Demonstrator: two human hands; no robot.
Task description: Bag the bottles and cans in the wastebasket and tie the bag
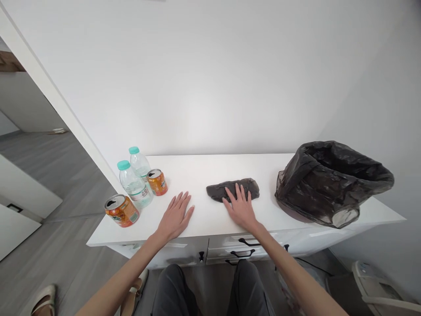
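Note:
My left hand [176,215] lies flat on the white cabinet top [200,219], fingers spread, holding nothing. With fingers stretched out, my right hand [241,208] rests on a folded black plastic bag [217,192]. Left of my left hand stand two orange drink cans with open tops, a nearer can [122,211] and a farther can [158,183]. Beside them are two clear plastic bottles with teal caps, a front bottle [133,186] and a back bottle [138,163]. To the right of my right hand stands a bin lined with a black bag [315,188], its mouth gaping.
A white wall [210,87] rises behind the cabinet top. Black drawer handles [242,253] stick out from the cabinet front below my hands. A beige chair-like object [378,285] is at lower right. Shoes [45,300] are on the grey floor at lower left.

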